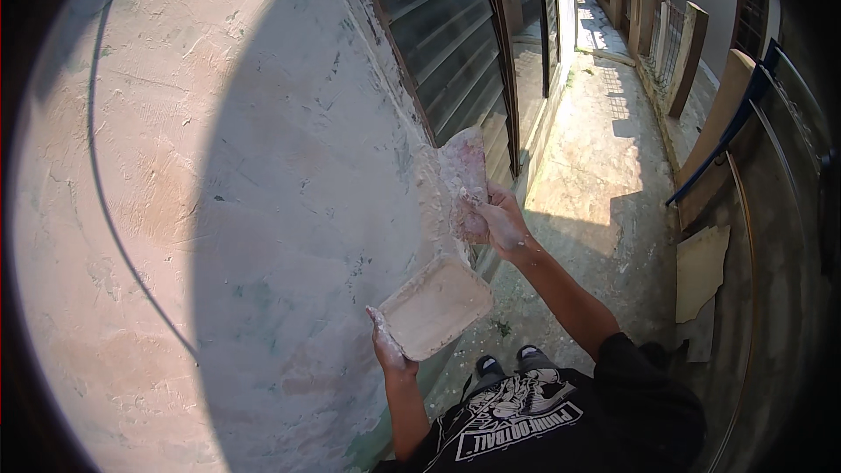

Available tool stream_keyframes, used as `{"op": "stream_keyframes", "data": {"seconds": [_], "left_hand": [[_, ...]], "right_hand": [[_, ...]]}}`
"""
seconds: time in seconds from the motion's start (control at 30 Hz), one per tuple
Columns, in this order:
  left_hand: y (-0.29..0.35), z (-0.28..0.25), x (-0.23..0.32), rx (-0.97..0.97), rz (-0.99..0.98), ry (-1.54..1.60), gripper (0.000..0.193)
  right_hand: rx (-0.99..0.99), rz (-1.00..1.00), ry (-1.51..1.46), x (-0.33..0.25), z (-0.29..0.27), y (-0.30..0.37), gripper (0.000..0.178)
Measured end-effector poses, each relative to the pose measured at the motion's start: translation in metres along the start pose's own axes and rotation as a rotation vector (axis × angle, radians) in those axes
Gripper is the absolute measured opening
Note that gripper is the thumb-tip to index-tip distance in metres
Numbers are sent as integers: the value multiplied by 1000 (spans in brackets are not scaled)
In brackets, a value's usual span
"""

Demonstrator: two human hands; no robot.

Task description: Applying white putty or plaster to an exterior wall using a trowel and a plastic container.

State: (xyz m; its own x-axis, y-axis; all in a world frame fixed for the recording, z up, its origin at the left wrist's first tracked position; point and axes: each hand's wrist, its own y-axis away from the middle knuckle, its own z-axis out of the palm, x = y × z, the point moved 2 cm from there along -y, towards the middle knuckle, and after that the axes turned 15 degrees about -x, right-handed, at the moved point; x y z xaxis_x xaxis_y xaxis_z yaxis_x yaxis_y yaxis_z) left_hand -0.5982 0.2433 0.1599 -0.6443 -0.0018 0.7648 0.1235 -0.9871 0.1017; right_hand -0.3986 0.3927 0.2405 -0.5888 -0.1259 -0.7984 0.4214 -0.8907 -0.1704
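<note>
My left hand point(392, 346) grips a shallow, pale rectangular tray point(454, 329) by its near-left corner, with whitish residue along its edges. The tray is tilted and sits close to the wall's corner. In my right hand point(506, 226) is a flat pinkish piece point(469, 162) caked with whitish plaster, its upper end rounded; its exact kind cannot be made out. It is up at the wall's corner beside the window, and whether it touches the surface is unclear. White smears mark both hands. The wall point(289, 210) is rough and patchy, pinkish-white, with greenish spots.
A louvred window point(451, 22) with a brown frame adjoins the wall corner. A thin dark cord or its shadow point(109, 210) curves down the wall. To the right runs a concrete path point(583, 162), bordered by a low fence point(683, 61), leaning boards point(701, 271) and pipes point(745, 210).
</note>
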Motion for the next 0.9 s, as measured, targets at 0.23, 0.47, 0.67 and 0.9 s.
{"op": "stream_keyframes", "data": {"seconds": [0.23, 0.47, 0.67, 0.9], "left_hand": [[31, -7, -8, 63, 63, 63, 61], [59, -16, -29, 156, 149, 104, 61], [74, -12, -46, 266, 157, 34, 61], [78, 8, -59, 278, 199, 13, 62]], "right_hand": [[232, -521, 930, 35, -5, -63, 29], [141, -837, 1087, 67, 37, -70, 32], [-129, -672, 1006, 65, 16, -50, 47], [84, -977, 1207, 58, 17, -85, 51]]}}
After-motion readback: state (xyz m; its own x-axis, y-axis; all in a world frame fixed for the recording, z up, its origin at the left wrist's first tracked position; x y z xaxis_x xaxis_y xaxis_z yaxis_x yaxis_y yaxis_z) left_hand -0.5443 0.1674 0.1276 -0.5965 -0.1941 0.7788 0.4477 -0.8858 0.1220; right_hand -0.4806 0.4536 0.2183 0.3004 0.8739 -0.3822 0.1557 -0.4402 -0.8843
